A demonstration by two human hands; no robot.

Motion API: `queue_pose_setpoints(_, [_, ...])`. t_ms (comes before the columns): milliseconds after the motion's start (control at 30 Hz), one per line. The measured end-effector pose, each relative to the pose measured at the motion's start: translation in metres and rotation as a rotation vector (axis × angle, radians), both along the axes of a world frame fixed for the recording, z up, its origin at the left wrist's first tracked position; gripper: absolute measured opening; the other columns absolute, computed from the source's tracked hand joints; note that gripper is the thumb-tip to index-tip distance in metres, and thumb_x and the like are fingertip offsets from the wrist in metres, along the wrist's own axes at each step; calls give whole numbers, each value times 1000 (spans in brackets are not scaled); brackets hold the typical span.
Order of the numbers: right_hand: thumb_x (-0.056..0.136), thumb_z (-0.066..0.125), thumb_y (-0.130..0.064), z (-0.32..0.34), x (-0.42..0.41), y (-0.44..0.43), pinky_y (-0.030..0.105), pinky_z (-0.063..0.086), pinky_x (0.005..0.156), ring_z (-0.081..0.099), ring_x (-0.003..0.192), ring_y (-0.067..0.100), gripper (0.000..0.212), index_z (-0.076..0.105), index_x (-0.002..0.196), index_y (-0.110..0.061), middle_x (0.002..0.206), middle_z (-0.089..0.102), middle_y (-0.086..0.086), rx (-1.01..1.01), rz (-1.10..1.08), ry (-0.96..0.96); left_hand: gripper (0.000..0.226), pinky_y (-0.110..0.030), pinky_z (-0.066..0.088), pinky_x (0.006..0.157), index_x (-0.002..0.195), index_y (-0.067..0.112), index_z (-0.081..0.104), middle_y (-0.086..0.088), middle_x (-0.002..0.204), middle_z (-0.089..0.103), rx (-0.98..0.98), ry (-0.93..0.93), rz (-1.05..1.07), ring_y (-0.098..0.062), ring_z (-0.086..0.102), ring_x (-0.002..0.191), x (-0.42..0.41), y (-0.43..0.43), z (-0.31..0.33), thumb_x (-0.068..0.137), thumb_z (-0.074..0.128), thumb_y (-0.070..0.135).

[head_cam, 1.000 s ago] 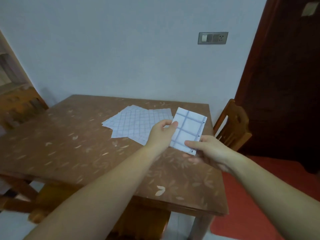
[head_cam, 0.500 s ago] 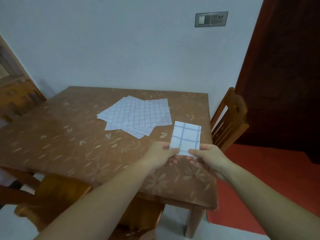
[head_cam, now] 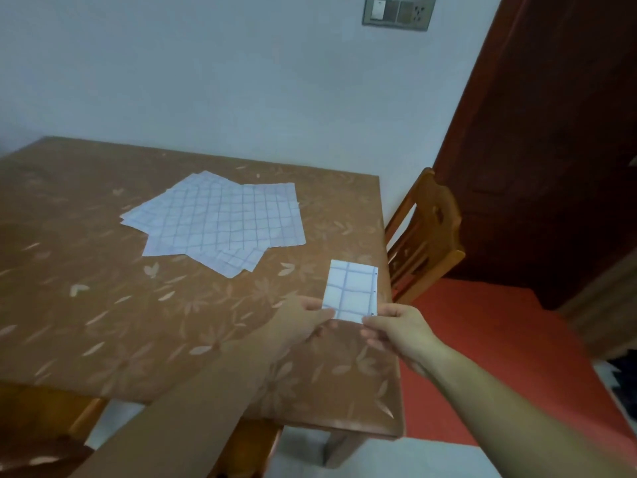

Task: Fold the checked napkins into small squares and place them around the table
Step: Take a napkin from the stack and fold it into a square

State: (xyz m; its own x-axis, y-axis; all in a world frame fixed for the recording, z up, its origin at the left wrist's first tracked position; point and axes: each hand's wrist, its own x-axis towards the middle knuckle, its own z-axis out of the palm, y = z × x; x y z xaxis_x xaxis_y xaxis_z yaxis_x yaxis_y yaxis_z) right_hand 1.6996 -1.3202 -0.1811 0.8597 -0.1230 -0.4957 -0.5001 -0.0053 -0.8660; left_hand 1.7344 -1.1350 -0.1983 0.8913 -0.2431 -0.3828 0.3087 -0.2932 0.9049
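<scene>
A folded checked napkin [head_cam: 351, 288], a small white rectangle with blue lines, lies near the right edge of the brown table [head_cam: 103, 305]. My left hand [head_cam: 303, 322] pinches its near left corner. My right hand [head_cam: 396, 329] pinches its near right corner. A loose pile of unfolded checked napkins [head_cam: 220, 222] is spread flat on the table's far middle, apart from both hands.
A wooden chair [head_cam: 424, 236] stands tucked against the table's right side, in front of a dark red door [head_cam: 551, 132]. The floor to the right is red. Another wooden chair part [head_cam: 82, 419] shows under the near left edge. A wall with a switch plate [head_cam: 398, 12] stands behind.
Both hands brought the folded napkin down and toward me, from above the table's middle to its right edge. My left hand slid from the napkin's upper side to its near corner.
</scene>
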Motion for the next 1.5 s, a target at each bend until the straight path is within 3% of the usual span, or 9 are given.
queue_pose_setpoints(133, [92, 63, -4, -5, 25, -17, 21, 54, 51, 63, 55, 11, 8, 68, 85, -4, 67, 69, 6, -92, 46, 0, 25, -16, 36, 41, 69, 14, 69, 8, 52, 65, 64, 14, -12, -6, 50, 46, 26, -10, -4, 92, 65, 22])
queue_pose_setpoints(333, [94, 57, -8, -32, 94, -41, 22, 50, 54, 64, 58, 11, 12, 69, 91, -9, 69, 71, -1, -82, 70, 49, 19, -17, 35, 38, 96, 6, 71, -2, 75, 71, 80, 87, 68, -2, 50, 41, 89, -40, -25, 97, 53, 10])
queue_pose_setpoints(433, [93, 57, -6, -50, 140, -56, 21, 44, 47, 61, 54, 12, 17, 67, 81, -13, 61, 67, -3, -77, 97, 83, 18, -16, 34, 39, 89, 11, 71, -6, 77, 70, 98, 110, 143, -4, 49, 43, 128, -57, -46, 96, 55, 10])
queue_pose_setpoints(600, [92, 55, -6, -84, 212, -87, 24, 46, 55, 62, 60, 13, 19, 72, 87, -13, 77, 68, 3, -129, 90, 139, 11, -18, 35, 40, 88, 15, 70, -5, 69, 62, 70, 179, 289, -7, 49, 43, 189, -97, -85, 94, 61, 12])
queue_pose_setpoints(833, [93, 53, -8, -127, 276, -112, 21, 44, 49, 58, 55, 11, 19, 71, 92, -14, 75, 66, 4, -201, 90, 178, 15, -22, 43, 50, 79, 18, 70, -6, 67, 64, 63, 193, 395, -10, 52, 49, 248, -129, -120, 91, 64, 11])
queue_pose_setpoints(967, [93, 55, -8, -142, 298, -115, 23, 47, 54, 58, 58, 12, 18, 71, 87, -13, 80, 67, 7, -242, 55, 154, 9, -20, 44, 48, 94, 9, 73, -11, 79, 73, 65, 208, 445, -8, 57, 48, 267, -134, -134, 88, 67, 12])
queue_pose_setpoints(1100, [92, 60, -10, -154, 313, -120, 26, 48, 58, 60, 58, 11, 14, 71, 101, -11, 81, 70, 7, -299, 1, 110, 7, -17, 41, 41, 81, 12, 72, -11, 75, 71, 47, 213, 499, -9, 55, 44, 276, -144, -143, 86, 68, 9])
queue_pose_setpoints(1333, [90, 65, -12, -162, 319, -124, 21, 43, 50, 60, 52, 8, 18, 69, 107, -8, 89, 73, 10, -314, -40, 105, 10, -21, 44, 47, 80, 16, 69, -7, 67, 68, -14, 250, 516, -10, 56, 49, 274, -143, -143, 85, 68, 6])
queue_pose_setpoints(1500, [91, 61, -18, -154, 309, -119, 31, 55, 66, 68, 74, 16, 18, 65, 108, -16, 95, 71, 4, -286, -79, 88, 12, -27, 47, 60, 98, 11, 70, -7, 74, 71, 1, 239, 429, -16, 60, 63, 262, -129, -133, 87, 66, 13])
